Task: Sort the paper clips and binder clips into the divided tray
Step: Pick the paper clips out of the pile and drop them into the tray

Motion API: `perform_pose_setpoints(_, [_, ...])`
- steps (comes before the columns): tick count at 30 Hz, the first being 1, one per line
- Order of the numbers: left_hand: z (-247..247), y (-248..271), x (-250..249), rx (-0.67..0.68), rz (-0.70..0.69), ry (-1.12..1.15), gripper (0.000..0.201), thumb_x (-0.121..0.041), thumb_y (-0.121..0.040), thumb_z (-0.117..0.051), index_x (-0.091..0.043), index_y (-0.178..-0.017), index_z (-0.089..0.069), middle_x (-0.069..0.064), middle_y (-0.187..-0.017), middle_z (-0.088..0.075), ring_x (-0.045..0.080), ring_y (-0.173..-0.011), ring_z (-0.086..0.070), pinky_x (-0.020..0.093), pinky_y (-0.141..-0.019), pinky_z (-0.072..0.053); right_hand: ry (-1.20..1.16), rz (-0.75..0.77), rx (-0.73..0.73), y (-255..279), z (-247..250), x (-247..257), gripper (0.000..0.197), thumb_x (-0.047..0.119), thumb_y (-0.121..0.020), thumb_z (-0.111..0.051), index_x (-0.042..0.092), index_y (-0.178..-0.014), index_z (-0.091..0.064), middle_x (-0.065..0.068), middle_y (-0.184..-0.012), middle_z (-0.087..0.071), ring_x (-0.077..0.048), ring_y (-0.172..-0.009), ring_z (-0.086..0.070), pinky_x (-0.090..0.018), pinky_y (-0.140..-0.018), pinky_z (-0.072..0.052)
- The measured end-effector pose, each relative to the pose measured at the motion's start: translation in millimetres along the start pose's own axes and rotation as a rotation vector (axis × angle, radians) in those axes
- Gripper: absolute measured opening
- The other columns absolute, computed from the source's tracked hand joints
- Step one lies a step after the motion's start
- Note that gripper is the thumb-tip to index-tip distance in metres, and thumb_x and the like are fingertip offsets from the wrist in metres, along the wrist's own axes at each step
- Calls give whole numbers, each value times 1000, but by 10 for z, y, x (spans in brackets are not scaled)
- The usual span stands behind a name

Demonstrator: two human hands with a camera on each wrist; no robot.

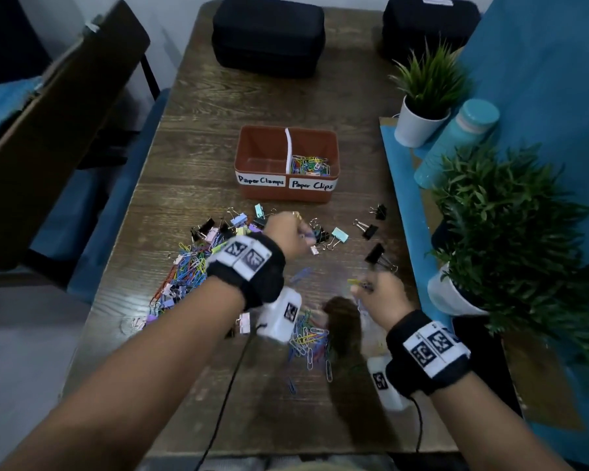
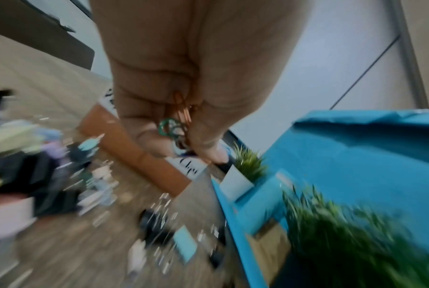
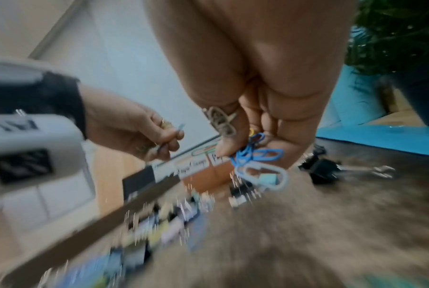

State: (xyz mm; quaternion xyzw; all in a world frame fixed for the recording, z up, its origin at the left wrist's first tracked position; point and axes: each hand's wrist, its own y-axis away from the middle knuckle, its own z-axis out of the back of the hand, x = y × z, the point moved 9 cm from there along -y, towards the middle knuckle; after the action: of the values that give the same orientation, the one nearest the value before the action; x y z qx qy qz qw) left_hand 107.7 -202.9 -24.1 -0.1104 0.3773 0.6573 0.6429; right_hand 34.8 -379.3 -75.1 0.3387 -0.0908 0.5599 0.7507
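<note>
Your head camera looks forward and down over the desk [image 1: 198,137] from its near edge, taking in both forearms and the divided tray [image 1: 286,195] at mid-desk. Each wrist camera sits close behind its palm, low over the desk, facing the far edge. All three share the tray's labelled front wall; your right wrist view also catches the left hand [image 3: 132,130].

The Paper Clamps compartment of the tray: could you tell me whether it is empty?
Empty, as far as the head view shows: the Paper Clamps compartment shows bare floor, while paper clips fill the other.
</note>
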Motion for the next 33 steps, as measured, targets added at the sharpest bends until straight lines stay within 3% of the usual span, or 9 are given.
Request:
perform_pose_setpoints(3, [414, -474, -277, -131, -18, 49, 14, -17, -88, -61, -9, -95, -70, 9, -107, -69, 21, -105, -61, 26, -91, -44, -241, 109, -127, -255, 431, 344, 15, 14, -86, -63, 4, -78, -70, -17, -80, -68, -27, -79, -61, -36, -74, -47])
perform_pose_setpoints(7, [646, -1148, -368, -163, 65, 13, 30, -21, -88, -60, 3, -104, -66, 15, -112, -67, 29, -110, -60, 35, -98, -46, -506, 133, -270, -812, 869, 892, 32, 13, -87, -62, 23, -57, -55, -1, -64, -60, -18, -68, -55, -31, -71, -45])
perform_pose_setpoints(10, [710, -1508, -338, -130, 115, -82, 34, -32, -86, -62, -7, -107, -68, 12, -108, -69, 29, -102, -63, 35, -91, -51, -528, 126, -329, -1253, 1044, 1285, 13, 20, -88, -62, 19, -76, -67, -2, -77, -66, -17, -72, -59, -24, -67, -47])
perform_pose_setpoints(13, [724, -1733, -296, -100, 148, -119, 40, -40, -86, -59, -4, -102, -66, 12, -106, -69, 29, -97, -65, 33, -86, -51, -431, 105, -373, -1605, 1068, 1513, 17, 24, -88, -61, 11, -94, -71, -6, -93, -71, -16, -82, -61, -20, -71, -43])
perform_pose_setpoints(19, [832, -1537, -441, -32, -5, -3, 38, -22, -100, -38, 5, -117, -57, 21, -124, -58, 31, -117, -52, 30, -93, -40, -81, 252, -146, -1961, 823, 1724, 32, 27, -95, -49, 8, -117, -63, -12, -122, -63, -26, -116, -55, -28, -96, -40])
perform_pose_setpoints(22, [875, -1202, -301, -110, -161, 60, 32, -21, -95, -49, -10, -123, -58, 8, -122, -62, 18, -113, -57, 19, -91, -40, -138, 529, -183, -1620, 801, 1731, 23, 12, -92, -54, 10, -110, -67, -8, -109, -66, -21, -104, -59, -28, -92, -43])
perform_pose_setpoints(25, [724, -797, -64, -156, -231, 81, 26, -15, -90, -57, -12, -115, -63, 2, -109, -67, 8, -90, -60, 6, -74, -40, -91, 667, 131, -1222, 294, 1472, 15, 9, -89, -59, 8, -99, -70, -5, -99, -67, -17, -95, -61, -27, -87, -45])
perform_pose_setpoints(28, [289, -469, 213, -67, -248, -46, 24, -15, -89, -57, -10, -111, -65, 5, -112, -67, 16, -95, -62, 19, -85, -42, 186, 632, 333, -965, -282, 1023, 24, 9, -91, -54, 9, -110, -67, -7, -115, -67, -20, -108, -60, -20, -94, -39])
perform_pose_setpoints(33, [-601, 79, 647, 232, -226, -238, 26, -13, -94, -47, -6, -113, -63, 9, -120, -59, 25, -108, -57, 34, -97, -43, 564, 615, 382, -582, -729, 500, 57, 3, -92, -38, 17, -146, -26, 2, -157, -14, -18, -146, -9, -35, -117, -20])
